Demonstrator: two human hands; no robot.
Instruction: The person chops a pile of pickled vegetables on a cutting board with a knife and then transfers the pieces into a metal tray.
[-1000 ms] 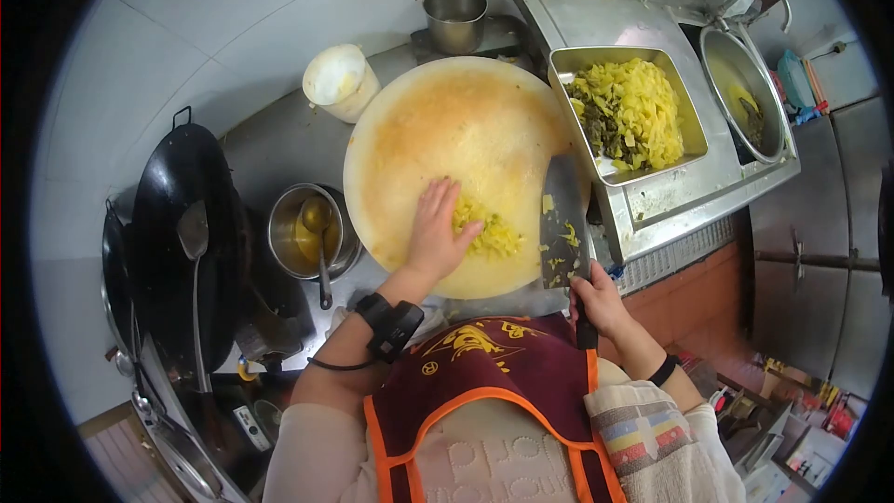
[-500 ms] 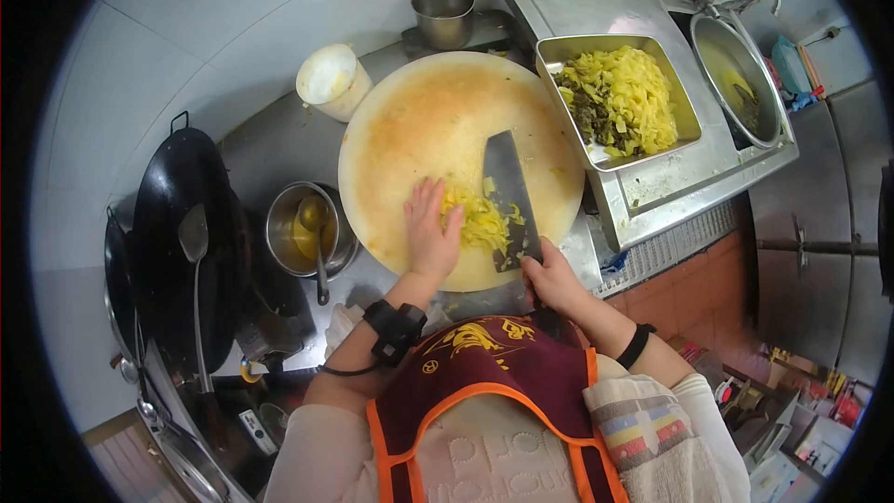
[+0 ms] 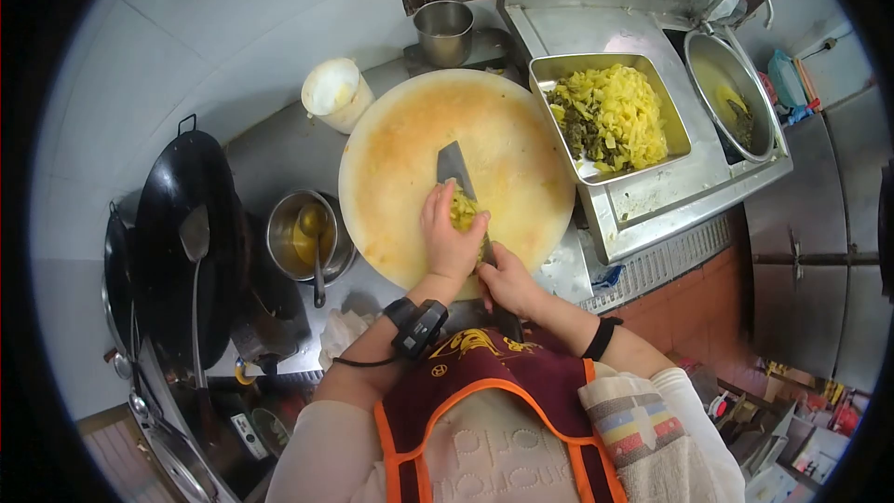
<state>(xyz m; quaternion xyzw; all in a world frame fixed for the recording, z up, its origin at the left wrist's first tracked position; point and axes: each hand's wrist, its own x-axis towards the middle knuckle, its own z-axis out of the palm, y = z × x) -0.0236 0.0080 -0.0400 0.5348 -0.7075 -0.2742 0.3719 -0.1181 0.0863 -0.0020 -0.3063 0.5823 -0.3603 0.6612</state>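
Observation:
Chopped yellow-green pickled vegetable (image 3: 463, 210) is gathered in a small heap against the cleaver (image 3: 453, 164), over the round chopping board (image 3: 391, 149). My left hand (image 3: 451, 240) cups the heap, with fingers on one side and thumb on the other, hiding part of it. My right hand (image 3: 512, 283) is wrapped around the cleaver's handle close to the blade. The blade is tilted and points away from me; its lower part is partly covered by my hands.
Right of the board, a metal tray (image 3: 684, 151) holds shredded yellow vegetable and darker leaves. Beyond it is a sink basin (image 3: 769, 121). On the left are a steel pot (image 3: 276, 224) with a ladle (image 3: 318, 265), a wok (image 3: 168, 196) and a white tub (image 3: 358, 110). A steel container (image 3: 444, 37) stands behind.
The cleaver has moved left, bringing the spread-out chopped vegetable together against my left hand. My left hand has changed from lying flat beside the pieces to cupping them.

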